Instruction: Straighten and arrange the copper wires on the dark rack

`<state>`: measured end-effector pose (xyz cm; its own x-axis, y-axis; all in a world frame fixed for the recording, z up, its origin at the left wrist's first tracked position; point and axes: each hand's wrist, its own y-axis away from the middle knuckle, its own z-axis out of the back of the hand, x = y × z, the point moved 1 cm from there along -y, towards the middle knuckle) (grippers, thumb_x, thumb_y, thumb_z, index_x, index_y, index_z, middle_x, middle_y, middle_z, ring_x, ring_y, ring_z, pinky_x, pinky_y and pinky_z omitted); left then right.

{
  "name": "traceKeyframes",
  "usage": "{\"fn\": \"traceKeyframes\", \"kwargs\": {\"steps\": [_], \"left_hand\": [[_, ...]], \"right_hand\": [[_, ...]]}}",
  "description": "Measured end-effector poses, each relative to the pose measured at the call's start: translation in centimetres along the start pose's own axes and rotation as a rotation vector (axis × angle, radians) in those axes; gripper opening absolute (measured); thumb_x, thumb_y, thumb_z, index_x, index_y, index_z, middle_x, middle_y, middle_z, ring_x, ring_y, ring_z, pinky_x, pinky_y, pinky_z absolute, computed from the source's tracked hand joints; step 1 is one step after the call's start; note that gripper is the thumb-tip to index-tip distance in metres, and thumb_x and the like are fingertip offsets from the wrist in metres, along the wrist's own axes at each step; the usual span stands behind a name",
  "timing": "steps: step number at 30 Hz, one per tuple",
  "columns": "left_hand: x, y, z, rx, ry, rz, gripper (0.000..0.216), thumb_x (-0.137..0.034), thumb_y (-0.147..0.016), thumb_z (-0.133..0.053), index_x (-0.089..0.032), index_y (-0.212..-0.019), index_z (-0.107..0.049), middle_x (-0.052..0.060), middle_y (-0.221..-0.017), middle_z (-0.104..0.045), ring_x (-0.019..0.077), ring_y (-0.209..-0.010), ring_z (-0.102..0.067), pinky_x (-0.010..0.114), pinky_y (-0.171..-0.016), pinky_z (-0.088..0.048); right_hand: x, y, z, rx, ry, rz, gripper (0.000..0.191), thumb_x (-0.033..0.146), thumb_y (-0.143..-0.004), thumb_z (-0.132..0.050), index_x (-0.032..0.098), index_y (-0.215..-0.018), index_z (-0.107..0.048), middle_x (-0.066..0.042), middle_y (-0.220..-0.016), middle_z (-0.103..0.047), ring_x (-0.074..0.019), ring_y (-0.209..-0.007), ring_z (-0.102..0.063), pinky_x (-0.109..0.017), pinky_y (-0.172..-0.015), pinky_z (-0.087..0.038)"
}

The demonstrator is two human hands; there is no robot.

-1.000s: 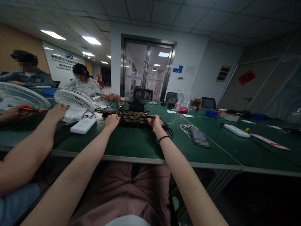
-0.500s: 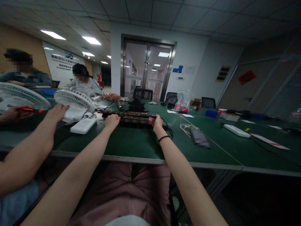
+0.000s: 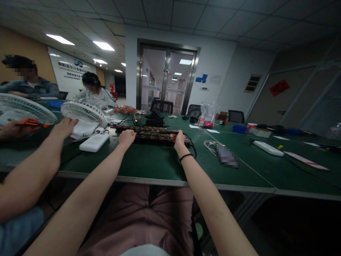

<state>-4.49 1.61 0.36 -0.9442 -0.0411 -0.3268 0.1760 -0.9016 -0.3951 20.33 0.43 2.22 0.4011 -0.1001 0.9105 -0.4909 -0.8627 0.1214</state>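
Observation:
Across the green table [image 3: 154, 160] in front of me lies a row of thin, gold-and-dark strips [image 3: 151, 136], side by side. At their left end my left hand [image 3: 127, 136] is closed, its fingertips pinched; what they hold is too small to make out. My right hand [image 3: 178, 137] is closed at the right end around a slim dark pen-shaped tool [image 3: 168, 132], which points left over the strips. A black cable [image 3: 194, 144] curves down to the table beside this hand. Between my hands the middle of the strips shows.
At left, another person's hands are at a white fan [image 3: 85, 115], one with an orange-tipped tool [image 3: 36, 123]. A white box [image 3: 94, 142] lies near my left forearm. Behind the strips are a black object [image 3: 155, 119] and copper-coloured wires [image 3: 126, 109]. Right: a coiled pale cable [image 3: 211, 144].
My right hand has shifted very slightly, and the black cable beside it has moved a little. My left hand stays in place. The co-worker's orange-tipped tool has tilted slightly.

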Motion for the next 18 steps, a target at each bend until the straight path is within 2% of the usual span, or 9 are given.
{"fn": "traceKeyframes", "kwargs": {"steps": [18], "left_hand": [[-0.14, 0.02, 0.13, 0.001, -0.010, 0.006, 0.028, -0.040, -0.085, -0.046, -0.022, -0.071, -0.062, 0.007, -0.081, -0.068, 0.0232, -0.086, -0.062, 0.027, -0.067, -0.043]], "right_hand": [[-0.16, -0.27, 0.06, 0.007, 0.056, 0.046, 0.028, 0.022, -0.088, -0.039, 0.016, -0.068, -0.057, 0.001, -0.043, -0.053, -0.0105, -0.039, -0.052, -0.016, -0.036, -0.037]]}}
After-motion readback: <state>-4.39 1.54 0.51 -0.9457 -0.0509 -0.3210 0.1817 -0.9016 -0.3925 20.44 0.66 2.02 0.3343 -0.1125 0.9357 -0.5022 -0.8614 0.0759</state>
